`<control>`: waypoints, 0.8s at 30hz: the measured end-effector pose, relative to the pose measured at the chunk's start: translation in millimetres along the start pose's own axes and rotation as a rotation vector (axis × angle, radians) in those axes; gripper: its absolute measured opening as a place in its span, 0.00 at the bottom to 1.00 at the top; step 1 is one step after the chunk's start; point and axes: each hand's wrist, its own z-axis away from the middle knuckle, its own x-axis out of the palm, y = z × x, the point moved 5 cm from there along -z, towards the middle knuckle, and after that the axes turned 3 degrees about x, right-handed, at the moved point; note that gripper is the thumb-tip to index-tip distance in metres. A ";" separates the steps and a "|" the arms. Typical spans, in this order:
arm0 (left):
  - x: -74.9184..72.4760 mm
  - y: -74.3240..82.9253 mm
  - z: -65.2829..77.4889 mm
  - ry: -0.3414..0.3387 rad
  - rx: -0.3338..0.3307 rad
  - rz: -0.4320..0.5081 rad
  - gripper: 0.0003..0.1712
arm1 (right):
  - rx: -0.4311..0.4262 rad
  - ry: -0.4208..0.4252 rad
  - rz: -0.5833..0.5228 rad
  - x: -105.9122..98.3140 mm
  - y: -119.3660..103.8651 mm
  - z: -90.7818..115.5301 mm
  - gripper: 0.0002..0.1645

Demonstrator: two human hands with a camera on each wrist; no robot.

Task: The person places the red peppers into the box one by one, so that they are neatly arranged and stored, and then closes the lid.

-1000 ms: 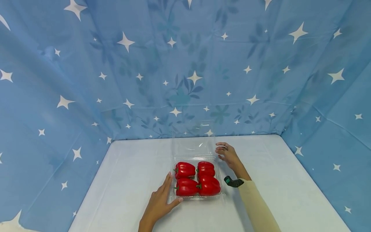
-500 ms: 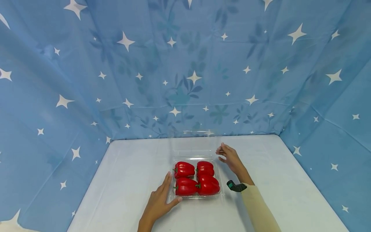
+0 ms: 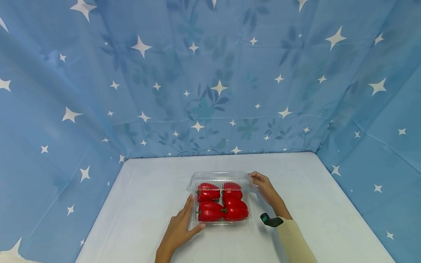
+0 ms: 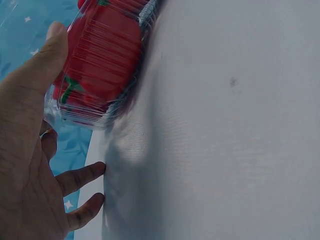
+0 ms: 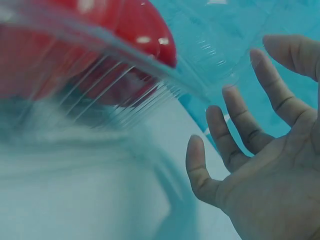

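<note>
A clear plastic clamshell box [image 3: 249, 213] holds several red bell peppers [image 3: 210, 212] with green stems. Its hinged lid [image 3: 218, 176] leans forward over the back peppers, partly raised. Along the box's left side lies my left hand [image 3: 177, 228], fingers straight and thumb at the front corner; in the left wrist view the thumb [image 4: 57, 42] rests against the box wall. At the lid's right edge is my right hand [image 3: 265, 187]. The right wrist view shows its thumb [image 5: 290, 52] and index finger [image 5: 275, 85] close together at the lid's rim, the other fingers spread.
The box stands on a white-covered table [image 3: 158, 190]. A blue curtain [image 3: 210, 91] with white stars rises behind the table and at both sides. A dark wrist strap [image 3: 271, 220] sits on the right forearm by a pale sleeve [image 3: 294, 237].
The lid has swung from upright at the back down and forward over the peppers. My right hand has come lower and nearer with it. The left hand stays beside the box.
</note>
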 end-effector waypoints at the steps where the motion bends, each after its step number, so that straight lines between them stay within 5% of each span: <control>1: -0.1 -0.6 0.5 0.000 0.005 0.006 0.57 | -0.013 -0.010 0.021 0.1 1.6 1.7 0.15; 7: -1.0 -4.0 2.2 0.008 -0.002 0.123 0.47 | -0.045 0.013 0.070 -0.4 10.4 7.8 0.22; 16: 1.8 -6.9 0.3 -0.014 -0.107 0.376 0.31 | -0.021 0.055 0.104 1.2 19.0 16.5 0.25; 24: 0.5 -7.2 4.2 0.021 -0.064 0.531 0.29 | -0.024 0.077 0.092 4.1 19.9 20.8 0.25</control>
